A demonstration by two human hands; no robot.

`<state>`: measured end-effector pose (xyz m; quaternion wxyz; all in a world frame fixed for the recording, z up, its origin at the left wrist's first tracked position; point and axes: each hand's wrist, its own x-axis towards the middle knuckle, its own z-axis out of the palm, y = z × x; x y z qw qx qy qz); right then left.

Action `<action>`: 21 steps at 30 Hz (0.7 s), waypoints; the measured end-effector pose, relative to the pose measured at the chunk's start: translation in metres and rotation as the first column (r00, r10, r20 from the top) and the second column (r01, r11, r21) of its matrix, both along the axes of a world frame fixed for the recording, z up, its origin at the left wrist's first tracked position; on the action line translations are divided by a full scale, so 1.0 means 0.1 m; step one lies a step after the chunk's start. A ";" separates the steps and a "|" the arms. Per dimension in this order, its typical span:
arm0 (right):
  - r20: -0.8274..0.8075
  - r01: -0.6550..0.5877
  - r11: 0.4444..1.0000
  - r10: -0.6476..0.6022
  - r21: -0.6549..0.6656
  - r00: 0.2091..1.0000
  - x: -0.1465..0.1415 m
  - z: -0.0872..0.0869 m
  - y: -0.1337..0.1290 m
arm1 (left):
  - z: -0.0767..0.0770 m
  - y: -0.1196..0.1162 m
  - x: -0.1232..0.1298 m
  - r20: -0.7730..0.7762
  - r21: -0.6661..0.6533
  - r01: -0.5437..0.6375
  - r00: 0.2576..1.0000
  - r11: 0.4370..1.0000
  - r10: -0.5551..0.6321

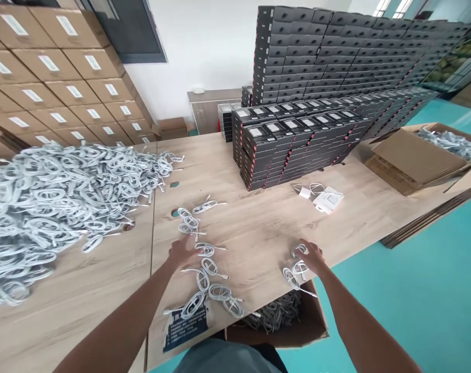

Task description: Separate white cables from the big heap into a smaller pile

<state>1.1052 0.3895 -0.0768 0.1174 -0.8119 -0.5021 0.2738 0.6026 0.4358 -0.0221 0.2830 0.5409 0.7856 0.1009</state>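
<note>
Two hands: left hand [183, 253] spread over coiled cables [204, 267], right hand [311, 256] pinching several.

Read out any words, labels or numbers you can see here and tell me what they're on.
No text is legible.
Brown cartons: white labels, too small to read.
Black boxes: top labels blurred.
Dark card on the table edge: white print, too blurred.
Open carton: dark side print, unreadable.

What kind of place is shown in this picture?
Probably a packing room or small warehouse for electronics accessories. A big heap of coiled white cables lies on the wooden table, black retail boxes stand in tall stacks, and brown labelled cartons line the wall.
</note>
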 end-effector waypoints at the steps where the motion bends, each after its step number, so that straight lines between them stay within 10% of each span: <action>1: -0.005 -0.046 0.997 0.046 -0.059 0.999 -0.10 0.03 0.08 | -0.09 -0.03 0.11 -0.009 -0.012 0.035 0.999 0.999 -0.035; 5: -0.011 -0.290 0.952 0.290 -0.098 0.957 -0.43 0.06 -0.02 | -0.34 -0.28 0.76 0.019 -0.056 0.208 0.978 0.976 -0.208; 10: 0.005 -0.460 0.888 0.460 0.014 0.888 -0.44 0.03 -0.74 | -0.27 -0.71 1.25 0.071 -0.085 0.385 0.922 0.919 -0.380; 16: 0.069 -0.510 0.855 0.505 0.098 0.860 -0.14 -0.01 -1.36 | -0.30 -1.31 0.70 -0.130 -0.111 0.492 0.854 0.864 -0.503; 21: 0.068 -0.525 0.826 0.523 0.205 0.850 -0.47 0.04 -0.62 | -0.68 -1.80 0.23 -0.332 -0.075 0.377 0.864 0.923 -0.380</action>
